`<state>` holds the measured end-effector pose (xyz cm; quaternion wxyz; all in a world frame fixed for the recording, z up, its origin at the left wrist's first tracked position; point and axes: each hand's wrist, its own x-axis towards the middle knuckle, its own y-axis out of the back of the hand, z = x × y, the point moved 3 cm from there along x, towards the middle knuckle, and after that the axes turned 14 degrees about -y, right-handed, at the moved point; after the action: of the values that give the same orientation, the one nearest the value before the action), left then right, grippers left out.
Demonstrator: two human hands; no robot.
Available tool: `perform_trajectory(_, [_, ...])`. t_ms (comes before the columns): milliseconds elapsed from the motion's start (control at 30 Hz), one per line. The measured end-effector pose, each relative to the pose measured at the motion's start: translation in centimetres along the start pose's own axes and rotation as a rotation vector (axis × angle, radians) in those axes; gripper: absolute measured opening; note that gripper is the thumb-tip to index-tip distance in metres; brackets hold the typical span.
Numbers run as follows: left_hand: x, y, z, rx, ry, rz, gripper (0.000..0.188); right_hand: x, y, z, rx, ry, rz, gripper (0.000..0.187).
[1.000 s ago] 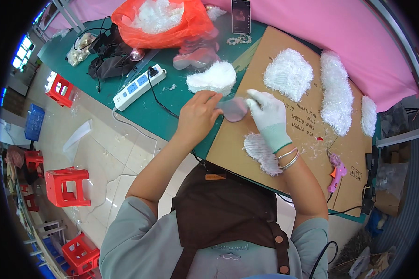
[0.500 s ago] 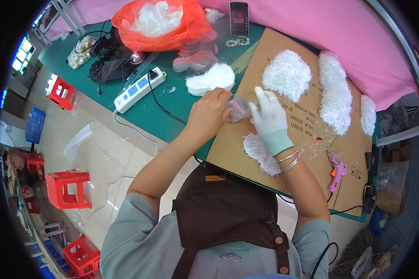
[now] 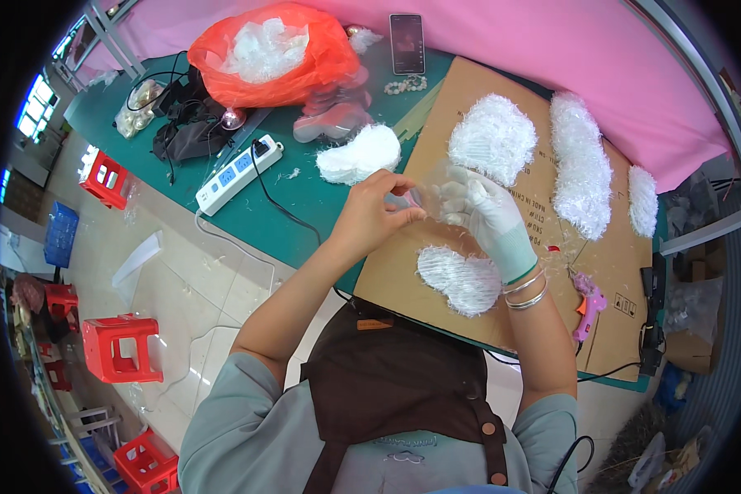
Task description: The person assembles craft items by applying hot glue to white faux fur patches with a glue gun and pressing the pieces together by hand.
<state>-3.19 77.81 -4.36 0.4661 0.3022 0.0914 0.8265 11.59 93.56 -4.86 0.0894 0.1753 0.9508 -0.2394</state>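
Note:
My bare left hand [image 3: 377, 207] pinches one edge of a thin clear plastic piece [image 3: 428, 197] above the cardboard. My right hand [image 3: 489, 216], in a white glove, has its fingers bent around the other side of it. The plastic is see-through, so its outline is hard to make out. Just below the hands, a white ribbed, curved pad [image 3: 459, 280] lies on the cardboard sheet [image 3: 403, 272]. A stack of white curved pads [image 3: 360, 155] sits beyond my left hand. Past my right hand lies a fluffy white tinsel-covered piece [image 3: 494, 136].
Two more fluffy white pieces, one long [image 3: 582, 169] and one small [image 3: 643, 200], lie right. A pink glue gun [image 3: 586, 306] rests near the cardboard's right edge. Left are a power strip [image 3: 239, 175], a red bag [image 3: 325, 53] and clear plastic pieces [image 3: 334, 114]. A phone [image 3: 407, 45] stands behind.
My right hand has moved a little right and turned, its fingers now curled. The clear plastic piece has turned with it. The ribbed pad below shows more fully. The whole view has shifted slightly.

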Motion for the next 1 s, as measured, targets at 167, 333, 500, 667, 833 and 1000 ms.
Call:
perform_trajectory(167, [0.0,-0.1,0.4,-0.048,-0.019,0.049,0.046,-0.4,0.7,0.4,0.013,-0.005,0.076,0.055])
perform_trajectory(333, [-0.1,-0.5,0.3,0.062,-0.076,0.051,0.048,-0.5,0.8,0.7,0.015,-0.025,0.035,0.052])
perform_trajectory(500, [-0.2,-0.7,0.4,0.05,-0.076,0.068,0.048,-1.2,0.2,0.6,0.095,-0.046,-0.018,0.057])
perform_trajectory(667, [-0.2,-0.6,0.0,0.323,-0.113,0.033,0.042,-1.0,0.7,1.0,-0.025,-0.13,0.119,0.051])
perform_trajectory(833, [0.5,-0.7,-1.3,0.426,0.022,-0.046,0.028,-0.8,1.0,1.5,-0.235,-0.141,0.357,0.051])
perform_trajectory(1000, [0.3,-1.0,-0.3,0.246,-0.07,-0.07,0.018,-1.3,1.4,0.3,-0.538,0.208,0.574,0.041])
